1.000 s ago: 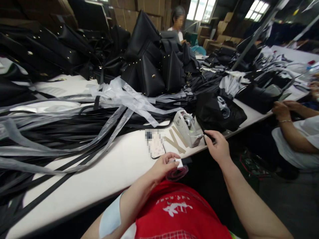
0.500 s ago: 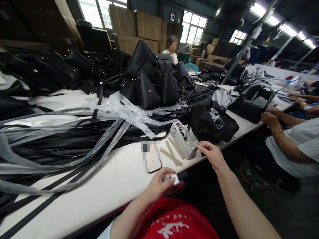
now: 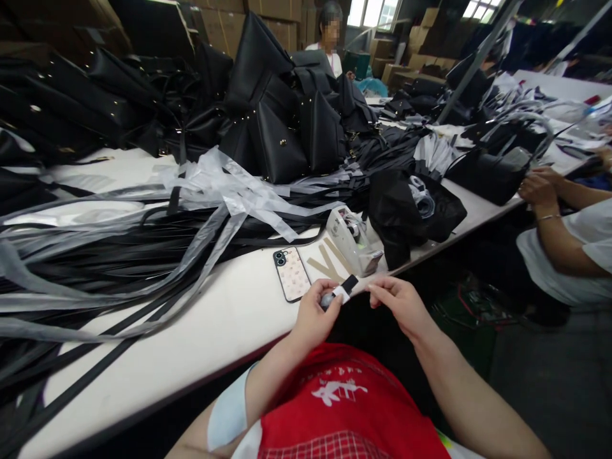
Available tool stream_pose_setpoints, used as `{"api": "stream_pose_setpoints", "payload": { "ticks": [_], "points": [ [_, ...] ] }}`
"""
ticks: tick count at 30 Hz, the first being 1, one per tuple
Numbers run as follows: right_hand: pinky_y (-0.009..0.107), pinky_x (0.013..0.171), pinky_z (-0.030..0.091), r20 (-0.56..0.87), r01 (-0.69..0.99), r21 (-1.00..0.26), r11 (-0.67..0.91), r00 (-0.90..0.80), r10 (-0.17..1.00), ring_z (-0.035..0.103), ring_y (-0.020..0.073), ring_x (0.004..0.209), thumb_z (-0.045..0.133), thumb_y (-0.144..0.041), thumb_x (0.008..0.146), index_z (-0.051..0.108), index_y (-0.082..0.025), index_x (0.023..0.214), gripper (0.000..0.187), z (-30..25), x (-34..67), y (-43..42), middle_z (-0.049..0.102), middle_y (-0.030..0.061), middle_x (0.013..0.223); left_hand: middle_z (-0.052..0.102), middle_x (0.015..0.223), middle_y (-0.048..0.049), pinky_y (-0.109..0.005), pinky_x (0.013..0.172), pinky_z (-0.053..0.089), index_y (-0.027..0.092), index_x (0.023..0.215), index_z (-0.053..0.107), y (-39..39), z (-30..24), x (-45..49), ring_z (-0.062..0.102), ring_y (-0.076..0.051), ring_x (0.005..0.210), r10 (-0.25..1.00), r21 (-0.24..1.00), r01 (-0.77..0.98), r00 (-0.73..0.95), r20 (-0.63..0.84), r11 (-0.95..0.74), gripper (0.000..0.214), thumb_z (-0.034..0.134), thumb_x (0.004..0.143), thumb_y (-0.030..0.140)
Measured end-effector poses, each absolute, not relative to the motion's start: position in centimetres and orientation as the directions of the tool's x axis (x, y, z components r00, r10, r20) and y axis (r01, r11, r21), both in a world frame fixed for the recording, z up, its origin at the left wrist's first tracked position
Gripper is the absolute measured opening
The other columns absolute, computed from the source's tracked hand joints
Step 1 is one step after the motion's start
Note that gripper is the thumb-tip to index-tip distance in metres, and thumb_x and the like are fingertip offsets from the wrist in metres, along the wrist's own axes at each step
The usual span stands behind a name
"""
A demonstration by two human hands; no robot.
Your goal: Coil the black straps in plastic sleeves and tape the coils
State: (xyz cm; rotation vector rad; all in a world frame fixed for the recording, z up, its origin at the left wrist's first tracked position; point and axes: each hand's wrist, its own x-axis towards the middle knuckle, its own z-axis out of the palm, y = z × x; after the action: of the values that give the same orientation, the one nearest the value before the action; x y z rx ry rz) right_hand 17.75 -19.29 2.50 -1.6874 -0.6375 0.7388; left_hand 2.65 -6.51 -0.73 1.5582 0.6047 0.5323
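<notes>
Above the front edge of the table, my left hand (image 3: 319, 312) is closed around a black strap (image 3: 350, 284). A white wrap (image 3: 341, 294) encircles the strap just below its black end, and a greyish rounded bit shows between the fingers. My right hand (image 3: 399, 305) is a short way to the right, thumb and forefinger pinched together; what they hold, if anything, is too small to make out. Just beyond both hands stands a white tape dispenser (image 3: 345, 239), its front end near the right fingertips. A phone in a patterned case (image 3: 292, 275) lies left of it.
Tan strips (image 3: 329, 260) lie beside the dispenser. A black bag (image 3: 401, 210) sits behind it. Long black straps (image 3: 119, 255) with translucent wrapping (image 3: 229, 191) cover the left side, with piled black handbags (image 3: 277, 140) behind. A co-worker's hands (image 3: 542, 185) are at the right.
My left hand has lifted the strap up and forward to the table edge. My right hand has come away from the dispenser, down and left toward the strap. The view has tilted downward.
</notes>
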Motion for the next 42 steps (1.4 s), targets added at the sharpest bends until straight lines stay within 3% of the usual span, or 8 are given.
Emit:
{"api": "stream_pose_setpoints", "payload": {
  "ticks": [10,19,26,33,36,38,40,42],
  "points": [
    [0.026,0.052,0.047,-0.252,-0.130,-0.968,-0.217,0.540,0.803,0.053,0.0120,0.050,0.076,-0.052,0.070,0.068,-0.017,0.070,0.036,1.5,14.4,-17.8,0.062,0.0001,0.053,0.068,0.093,-0.0037,-0.029,0.080,0.048,0.020,0.105,0.058,-7.0,-0.5,2.4,0.063,-0.017,0.084,0.692,0.989,0.054,0.719,0.058,-0.139,0.023,0.059,0.085,0.029],
    [0.025,0.058,0.047,-0.317,-0.189,-0.947,-0.261,0.411,0.855,0.059,0.0124,0.057,0.078,-0.049,0.069,0.070,-0.014,0.075,0.035,1.4,14.2,-17.5,0.067,0.0020,0.061,0.068,0.080,-0.0017,-0.028,0.072,0.047,0.020,0.090,0.064,-7.1,-0.5,2.3,0.061,-0.016,0.073,0.762,0.971,0.123,0.643,0.078,-0.203,0.017,0.062,0.083,0.035],
    [0.027,0.062,0.046,-0.265,-0.186,-0.962,-0.201,0.446,0.855,0.057,0.0144,0.061,0.078,-0.048,0.067,0.071,-0.016,0.068,0.033,1.2,13.6,-16.7,0.064,0.0003,0.062,0.068,0.077,-0.0027,-0.030,0.071,0.047,0.023,0.084,0.066,-7.5,-0.2,1.9,0.062,-0.018,0.072,0.733,0.869,0.042,0.559,0.389,-0.493,0.006,0.065,0.079,0.026],
    [0.030,0.062,0.048,-0.186,-0.133,-0.981,-0.140,0.454,0.871,0.058,0.0172,0.061,0.078,-0.046,0.067,0.071,-0.016,0.066,0.030,0.3,12.7,-16.1,0.065,0.0003,0.062,0.067,0.085,-0.0058,-0.030,0.071,0.049,0.024,0.087,0.065,-9.0,-0.3,1.2,0.062,-0.019,0.076,0.657,0.851,-0.082,0.598,0.459,-0.519,0.010,0.064,0.078,0.020],
    [0.027,0.052,0.043,-0.167,-0.039,-0.985,-0.171,0.504,0.848,0.055,0.0164,0.054,0.078,-0.046,0.067,0.067,-0.016,0.056,0.034,-0.3,12.8,-16.2,0.063,0.0010,0.056,0.063,0.092,-0.0071,-0.030,0.073,0.050,0.023,0.088,0.064,-9.2,-0.4,1.4,0.061,-0.019,0.083,0.697,0.896,-0.103,0.592,0.404,-0.432,0.009,0.063,0.079,0.023],
    [0.026,0.047,0.039,-0.176,0.108,-0.958,-0.266,0.510,0.842,0.054,0.0156,0.048,0.075,-0.046,0.072,0.066,-0.017,0.054,0.035,-0.2,13.3,-16.7,0.063,0.0015,0.051,0.063,0.093,-0.0069,-0.030,0.075,0.049,0.022,0.085,0.064,-8.3,-0.4,1.8,0.061,-0.020,0.087,0.768,0.961,-0.073,0.587,0.257,-0.266,0.010,0.064,0.079,0.029],
    [0.026,0.047,0.040,-0.128,0.276,-0.911,-0.306,0.516,0.847,0.054,0.0156,0.047,0.068,-0.043,0.080,0.068,-0.017,0.056,0.035,0.2,14.2,-17.5,0.062,0.0021,0.049,0.062,0.080,-0.0036,-0.027,0.065,0.048,0.019,0.081,0.062,-6.8,-0.4,2.3,0.059,-0.016,0.073,0.802,0.997,-0.052,0.597,-0.016,0.059,0.021,0.066,0.077,0.039],
    [0.027,0.054,0.044,-0.016,0.357,-0.896,-0.264,0.567,0.824,0.058,0.0162,0.053,0.063,-0.042,0.085,0.070,-0.018,0.065,0.032,0.6,15.2,-18.2,0.064,0.0028,0.054,0.056,0.063,0.0020,-0.022,0.051,0.040,0.017,0.076,0.058,-5.3,-0.4,2.8,0.049,-0.010,0.052,0.716,0.892,-0.076,0.629,-0.304,0.445,0.032,0.068,0.074,0.047]
  ]
}}
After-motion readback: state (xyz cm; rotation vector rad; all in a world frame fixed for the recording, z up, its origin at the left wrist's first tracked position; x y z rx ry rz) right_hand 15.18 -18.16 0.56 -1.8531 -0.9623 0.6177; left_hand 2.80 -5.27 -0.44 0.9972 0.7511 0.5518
